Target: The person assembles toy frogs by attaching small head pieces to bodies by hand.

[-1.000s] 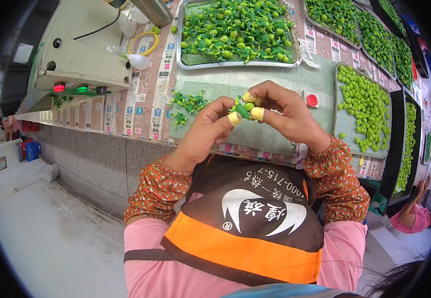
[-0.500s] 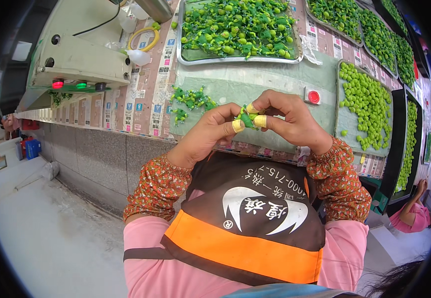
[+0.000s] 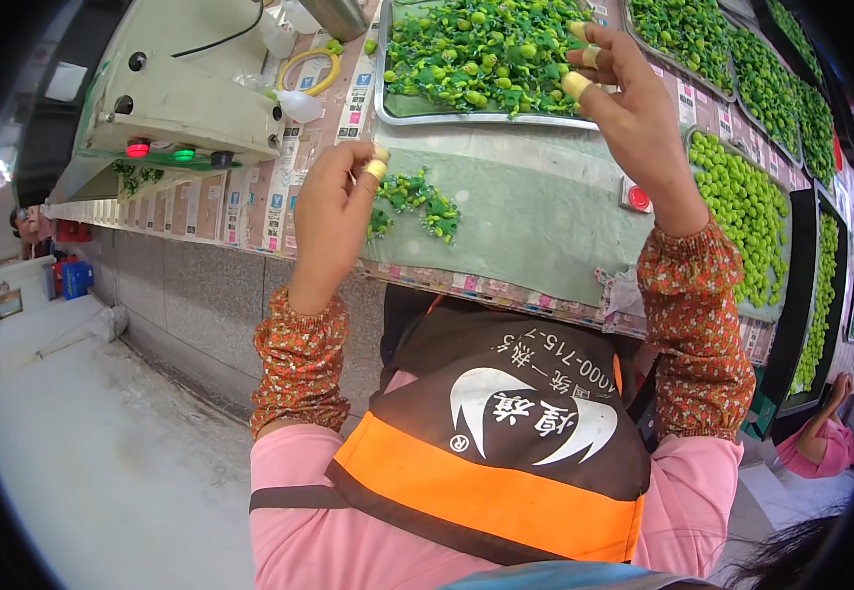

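Observation:
My left hand (image 3: 334, 211) hovers over the table edge, its fingertips in yellow finger cots pinched together right beside a small pile of green plastic pieces (image 3: 415, 205). I see nothing between those fingers. My right hand (image 3: 634, 98) reaches far forward with fingers spread, also in yellow cots, over the near right corner of a metal tray (image 3: 466, 115) heaped with green leaf and bud pieces (image 3: 476, 44). Both forearms wear patterned orange sleeve covers.
A green cloth (image 3: 535, 216) covers the table, with a red button (image 3: 636, 197) on it. A beige machine with red and green lights (image 3: 156, 152) stands at the left. Trays of light green pieces (image 3: 742, 206) line the right. Another person's pink sleeve (image 3: 821, 447) shows at lower right.
My hands were together holding a green piece in front of me. They have parted: the left moved down to the small pile, the right reached up to the tray.

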`<state>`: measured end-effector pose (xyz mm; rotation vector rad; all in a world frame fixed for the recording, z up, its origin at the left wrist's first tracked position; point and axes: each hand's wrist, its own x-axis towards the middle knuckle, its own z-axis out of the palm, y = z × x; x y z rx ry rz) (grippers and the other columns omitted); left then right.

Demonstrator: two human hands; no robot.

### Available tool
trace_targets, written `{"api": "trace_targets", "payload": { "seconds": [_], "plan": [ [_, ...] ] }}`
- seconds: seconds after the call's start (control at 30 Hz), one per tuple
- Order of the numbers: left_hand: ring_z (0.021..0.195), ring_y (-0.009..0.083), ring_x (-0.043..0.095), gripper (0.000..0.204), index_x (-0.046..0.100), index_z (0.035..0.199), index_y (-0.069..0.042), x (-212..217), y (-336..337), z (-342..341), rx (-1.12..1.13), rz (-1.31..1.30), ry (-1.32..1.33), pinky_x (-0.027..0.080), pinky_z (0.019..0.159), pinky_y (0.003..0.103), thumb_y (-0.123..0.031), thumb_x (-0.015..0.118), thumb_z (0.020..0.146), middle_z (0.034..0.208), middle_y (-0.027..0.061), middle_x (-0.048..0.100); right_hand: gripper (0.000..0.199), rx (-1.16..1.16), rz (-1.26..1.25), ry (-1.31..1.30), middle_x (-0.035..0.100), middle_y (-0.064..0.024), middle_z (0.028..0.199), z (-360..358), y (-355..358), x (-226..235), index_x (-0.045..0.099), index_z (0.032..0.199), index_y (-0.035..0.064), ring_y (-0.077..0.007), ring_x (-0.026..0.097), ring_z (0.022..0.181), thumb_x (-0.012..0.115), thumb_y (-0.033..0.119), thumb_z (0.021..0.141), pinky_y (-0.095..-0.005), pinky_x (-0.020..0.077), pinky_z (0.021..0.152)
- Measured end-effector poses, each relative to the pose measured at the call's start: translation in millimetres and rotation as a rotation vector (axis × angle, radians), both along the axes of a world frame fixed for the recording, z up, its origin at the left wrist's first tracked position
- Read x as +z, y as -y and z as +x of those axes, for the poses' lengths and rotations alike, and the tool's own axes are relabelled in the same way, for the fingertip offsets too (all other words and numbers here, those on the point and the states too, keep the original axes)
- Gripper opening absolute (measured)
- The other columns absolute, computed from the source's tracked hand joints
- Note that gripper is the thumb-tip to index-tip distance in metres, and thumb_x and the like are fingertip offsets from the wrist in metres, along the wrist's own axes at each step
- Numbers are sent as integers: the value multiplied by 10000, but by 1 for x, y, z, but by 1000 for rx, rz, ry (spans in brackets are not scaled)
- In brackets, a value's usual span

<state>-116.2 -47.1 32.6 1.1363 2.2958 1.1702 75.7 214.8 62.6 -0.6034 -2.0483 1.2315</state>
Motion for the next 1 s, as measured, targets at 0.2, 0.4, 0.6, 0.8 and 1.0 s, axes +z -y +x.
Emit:
{"api": "trace_targets", "payload": {
  "seconds": [0.2,0.4,0.6,0.8,1.0],
  "plan": [
    [993,345,566,273,673,1119,-108,0,-7,23,-127,-162,-577,466,838,469,-126,728,852,1022,115,597,438,85,7,151,660,-68,1193,52,17,-4,581,1361,46,-163,629,1056,690,87,938,-280,513,822],
    [1042,361,546,279,627,1100,-68,-9,-18,20,-241,-224,-549,448,905,465,-105,713,838,1072,129,600,359,-42,-46,213,672,-55,1251,133,17,-6,626,1300,16,-151,637,1097,672,41,945,-272,508,843],
    [1072,387,594,237,605,1151,-41,-18,-10,9,-129,-103,-498,454,931,481,-119,644,931,1108,156,653,241,-379,-39,275,721,-30,1075,228,-2,-17,660,1202,-7,-93,632,879,669,28,964,-249,507,773],
    [1006,203,643,204,569,1216,-28,-1,-18,28,-71,107,-275,506,855,330,-125,590,1038,1248,118,687,146,-462,172,548,635,-84,878,265,20,-30,675,1050,8,-168,596,727,681,-16,907,-298,490,672],
    [994,321,633,297,579,1175,-46,-10,-40,82,-422,136,-564,489,849,422,-77,719,914,1181,129,667,213,-316,270,646,609,-152,912,256,37,-35,659,1060,29,-361,612,864,669,-21,853,-426,499,755]
  ]
}}
